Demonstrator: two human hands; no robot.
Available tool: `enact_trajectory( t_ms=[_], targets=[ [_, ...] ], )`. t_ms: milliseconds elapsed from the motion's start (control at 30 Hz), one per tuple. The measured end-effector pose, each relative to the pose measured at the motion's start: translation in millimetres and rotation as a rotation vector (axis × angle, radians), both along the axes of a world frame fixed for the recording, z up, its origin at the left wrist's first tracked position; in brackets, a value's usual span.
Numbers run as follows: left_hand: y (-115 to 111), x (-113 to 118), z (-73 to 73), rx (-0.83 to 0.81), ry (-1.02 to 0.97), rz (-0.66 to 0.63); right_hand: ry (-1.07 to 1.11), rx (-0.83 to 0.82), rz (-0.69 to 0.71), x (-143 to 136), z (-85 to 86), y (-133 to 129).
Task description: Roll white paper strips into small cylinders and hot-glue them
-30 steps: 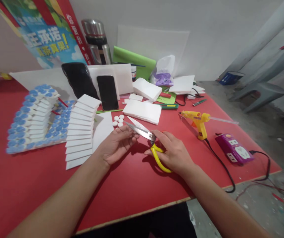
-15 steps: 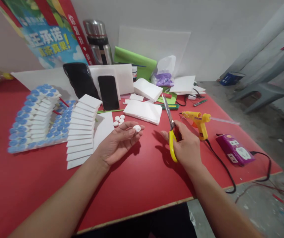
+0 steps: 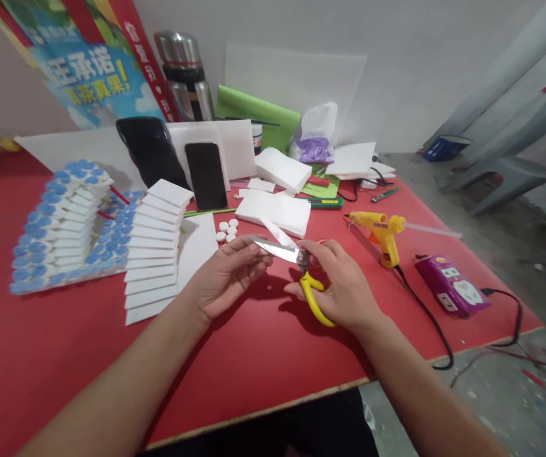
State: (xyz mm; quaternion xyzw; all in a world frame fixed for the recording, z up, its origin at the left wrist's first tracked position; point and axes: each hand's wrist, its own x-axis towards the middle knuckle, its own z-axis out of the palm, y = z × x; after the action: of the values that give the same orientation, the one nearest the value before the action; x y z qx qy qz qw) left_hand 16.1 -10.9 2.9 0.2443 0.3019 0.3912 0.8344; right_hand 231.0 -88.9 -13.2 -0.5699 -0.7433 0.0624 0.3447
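My left hand (image 3: 223,279) is pinched at the fingertips, where a small white piece showed half a second ago; the blade largely hides it now. Yellow-handled scissors (image 3: 315,299) are gripped in my right hand (image 3: 349,289). Their blades stand apart and point left, the lower one lying at my left fingertips. Just behind my left hand, several small white discs (image 3: 223,226) sit on the red table (image 3: 273,355). To its left is a fanned row of white boards (image 3: 153,266).
A model with blue-topped rolls (image 3: 39,231) stands at the left. On the right are a yellow glue gun (image 3: 383,235) and a purple power strip (image 3: 454,285) with cords. Behind are a phone (image 3: 206,176), white sheets (image 3: 273,212), a green cutter (image 3: 325,203) and a steel flask (image 3: 182,76).
My right hand has swung the scissors from upright to pointing left and brought their opened blades to my left fingertips. My left hand has stayed nearly in place.
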Motion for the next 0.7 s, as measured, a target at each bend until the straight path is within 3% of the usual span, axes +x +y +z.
enact_trajectory(
  t_ms=[167,433,700],
  targets=[
    [2.3,-0.7,-1.4,-0.046,0.003,0.019,-0.037,0.008,0.018,1.9,-2.7,1.0],
    [4.9,-4.5,-5.2,0.066,0.007,-0.043,-0.050,-0.010,0.001,0.2,-5.0,1.0],
    [3.8,-4.5,-5.5,0.070,-0.001,-0.051,-0.029,-0.020,0.001,-0.1,-5.6,0.4]
  ],
)
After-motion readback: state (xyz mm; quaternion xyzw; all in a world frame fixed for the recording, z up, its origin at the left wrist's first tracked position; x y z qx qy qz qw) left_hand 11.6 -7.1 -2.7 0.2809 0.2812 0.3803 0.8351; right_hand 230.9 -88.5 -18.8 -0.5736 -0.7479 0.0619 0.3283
